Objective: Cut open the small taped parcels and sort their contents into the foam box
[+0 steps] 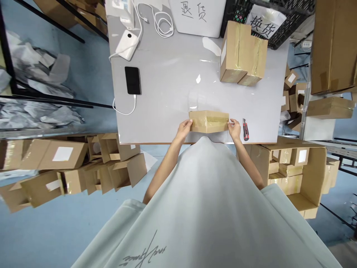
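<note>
A small taped cardboard box (209,121) lies near the front edge of the grey table (167,85). My left hand (184,129) grips its left end, fingers closed on the edge. At its right end, my right hand (234,128) pinches the corner. Just right of that hand lies a red and black box cutter (245,130). Two taller taped boxes (235,52) stand side by side at the table's back right.
A black phone (133,80) on a white cable and a white power bank (126,44) are at the left. A black crate (270,22) is at the back right. Open cartons (309,175) flank the table's front, and a large brown carton (333,44) stands far right.
</note>
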The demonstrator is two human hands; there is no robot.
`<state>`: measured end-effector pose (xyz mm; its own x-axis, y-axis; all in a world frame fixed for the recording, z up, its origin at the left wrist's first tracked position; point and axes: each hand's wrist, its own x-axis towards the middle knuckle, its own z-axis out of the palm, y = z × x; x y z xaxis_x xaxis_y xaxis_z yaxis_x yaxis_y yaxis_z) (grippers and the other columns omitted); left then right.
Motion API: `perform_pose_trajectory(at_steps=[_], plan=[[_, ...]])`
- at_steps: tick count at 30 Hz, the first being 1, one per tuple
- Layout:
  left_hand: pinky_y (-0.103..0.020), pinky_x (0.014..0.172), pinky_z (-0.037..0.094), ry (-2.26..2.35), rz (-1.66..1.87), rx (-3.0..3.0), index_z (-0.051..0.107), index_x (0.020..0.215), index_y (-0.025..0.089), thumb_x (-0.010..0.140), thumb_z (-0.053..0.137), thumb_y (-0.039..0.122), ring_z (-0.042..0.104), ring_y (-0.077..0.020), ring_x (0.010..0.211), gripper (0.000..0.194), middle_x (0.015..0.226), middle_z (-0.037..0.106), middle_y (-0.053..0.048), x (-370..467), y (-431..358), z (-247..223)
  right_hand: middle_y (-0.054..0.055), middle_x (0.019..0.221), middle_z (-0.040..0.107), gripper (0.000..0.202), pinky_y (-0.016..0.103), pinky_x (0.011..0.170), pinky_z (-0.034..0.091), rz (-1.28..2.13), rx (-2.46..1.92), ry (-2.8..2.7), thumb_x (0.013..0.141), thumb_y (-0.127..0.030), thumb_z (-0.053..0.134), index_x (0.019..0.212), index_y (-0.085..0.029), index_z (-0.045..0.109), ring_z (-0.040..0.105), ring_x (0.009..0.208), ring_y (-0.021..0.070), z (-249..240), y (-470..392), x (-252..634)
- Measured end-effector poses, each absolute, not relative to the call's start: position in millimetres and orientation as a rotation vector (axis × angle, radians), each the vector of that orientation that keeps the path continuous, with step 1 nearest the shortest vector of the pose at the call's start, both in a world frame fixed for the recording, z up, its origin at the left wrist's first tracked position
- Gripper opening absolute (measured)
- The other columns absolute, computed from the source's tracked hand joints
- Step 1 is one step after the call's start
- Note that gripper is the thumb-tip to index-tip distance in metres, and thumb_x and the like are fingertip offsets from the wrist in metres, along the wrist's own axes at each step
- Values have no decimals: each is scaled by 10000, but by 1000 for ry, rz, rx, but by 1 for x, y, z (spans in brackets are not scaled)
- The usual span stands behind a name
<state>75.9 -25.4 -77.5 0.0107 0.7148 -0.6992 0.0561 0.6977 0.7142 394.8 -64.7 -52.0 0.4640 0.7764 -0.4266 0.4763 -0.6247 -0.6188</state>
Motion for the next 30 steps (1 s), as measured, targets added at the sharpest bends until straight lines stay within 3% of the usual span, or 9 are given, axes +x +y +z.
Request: perform_pose_trajectory(at_steps=[5, 10, 16, 20, 27, 30], plan=[[-392, 982, 620, 1439, 576, 602, 820, 1279, 201, 871, 822, 635, 763, -291, 1212, 596, 1366, 831, -138, 89, -33, -59, 177, 1399, 822, 604, 532, 1148, 644, 1092, -2040, -1125, 1047, -732, 641, 1322, -221, 811, 785, 1284, 345, -7, -69, 375], [-423, 979, 653, 1426, 653, 702, 829, 1310, 180, 857, 853, 539, 784, -299, 1173, 578, 1315, 846, -145, 89, -29, -36, 157, 1505, 784, 678, 509, 1139, 675, 1244, -1929, -1132, 984, -768, 745, 1386, -224, 791, 758, 1394, 362, 24, -74, 342], [-458, 1048, 674, 1476, 686, 837, 845, 1231, 191, 846, 872, 434, 804, -315, 1177, 457, 1292, 853, -133, 63, -20, -26, 122, 1352, 864, 556, 509, 1094, 692, 1373, -1885, -1129, 1006, -736, 697, 1232, -243, 816, 812, 1326, 371, 5, -73, 330], [-461, 1050, 678, 1506, 666, 871, 839, 1190, 191, 849, 833, 379, 814, -302, 1138, 389, 1273, 856, -128, 55, -23, -31, 126, 1350, 863, 532, 509, 1061, 698, 1415, -1955, -1130, 981, -708, 750, 1236, -243, 790, 838, 1265, 363, -8, -70, 329], [-457, 1067, 673, 1528, 653, 860, 822, 1284, 189, 888, 813, 393, 809, -303, 1167, 446, 1321, 840, -139, 57, -30, -31, 148, 1434, 825, 579, 506, 1080, 684, 1406, -1960, -1157, 975, -712, 751, 1306, -237, 767, 853, 1177, 338, -10, -62, 332], [-500, 1122, 655, 1492, 639, 887, 809, 1347, 169, 888, 825, 402, 804, -323, 1199, 515, 1362, 824, -160, 54, -30, -30, 140, 1436, 825, 583, 488, 1119, 676, 1420, -1868, -1137, 964, -681, 766, 1340, -235, 777, 825, 1262, 333, -11, -61, 334]])
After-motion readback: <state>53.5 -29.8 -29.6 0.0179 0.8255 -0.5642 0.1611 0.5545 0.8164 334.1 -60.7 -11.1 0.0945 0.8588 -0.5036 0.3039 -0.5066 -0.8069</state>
